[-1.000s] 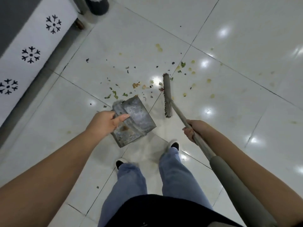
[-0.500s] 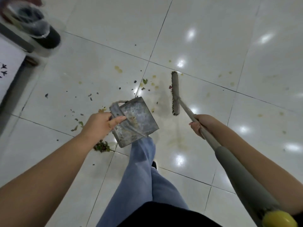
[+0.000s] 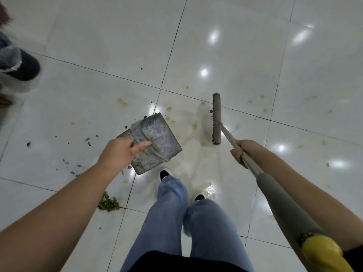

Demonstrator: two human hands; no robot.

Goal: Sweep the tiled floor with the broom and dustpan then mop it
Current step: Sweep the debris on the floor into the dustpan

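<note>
left grip (image 3: 121,151) clasps scuffed metal dustpan (image 3: 156,141); right grip (image 3: 244,152) wraps broom (image 3: 217,118) pole.

The dustpan (image 3: 155,142) is a worn grey metal scoop, stained and scratched, held tilted above the tiled floor (image 3: 117,46) beside a grout crossing. The broom (image 3: 216,118) has a narrow grey bristle head near another grout line, and a long pale handle running back to a thick grey grip with a yellow end. The floor is glossy white tile, spotted with yellowish stains and dark green scraps
</note>
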